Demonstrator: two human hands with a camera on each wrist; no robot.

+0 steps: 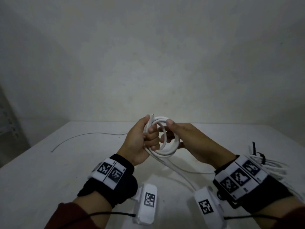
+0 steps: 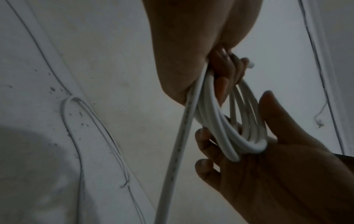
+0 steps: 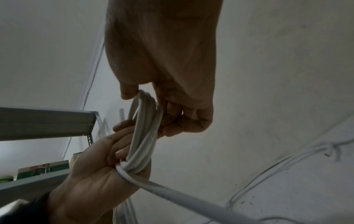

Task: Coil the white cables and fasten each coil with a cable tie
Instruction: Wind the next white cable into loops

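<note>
White plastic-jacketed cable [image 1: 162, 141] sits half wound between my two hands, held up above the pale table [image 1: 49, 171]. My left hand [image 1: 140, 142] is clenched round one side of the coil, with the cut end poking up past the thumb. My right hand [image 1: 186, 136] pinches the far side, thumb on top and fingers curled underneath. From the bottom of the loops the free tail [image 1: 179, 169] runs down toward me and onto the table.

I judge the coiling unfinished, with slack still to take in. The jacket looks stiff and springy, so if either grip eases the loops could spring apart and undo the winding. The tail could also drag or snag against the wrist gear as I pull it up.

A thinner wire [image 1: 85, 136] lies loose on the table to the left. Behind my right wrist lies a bundle [image 1: 270, 164] already cinched with a black tie [image 1: 260, 157].
</note>
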